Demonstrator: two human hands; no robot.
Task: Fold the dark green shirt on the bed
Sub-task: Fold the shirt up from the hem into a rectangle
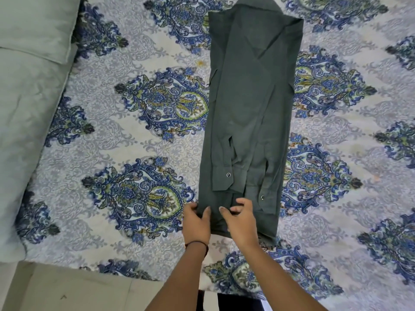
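Shirt (249,104) lies as a long narrow strip down the middle of the bed (134,63), collar at 12 o'clock and hem at 6 o'clock, both sleeves folded in with the cuffs (224,178) on its lower part. At the hem's 9 o'clock edge the left hand (196,223) grips the cloth, fingers curled round it. Just beside it, toward 3 o'clock, the right hand (239,221) rests on the hem, fingers (243,202) and thumb bent, pinching a fold. On the left wrist sits a dark band (197,243). At 10 o'clock lies a grey pillow (33,25); at 7 o'clock, pale floor (56,288).
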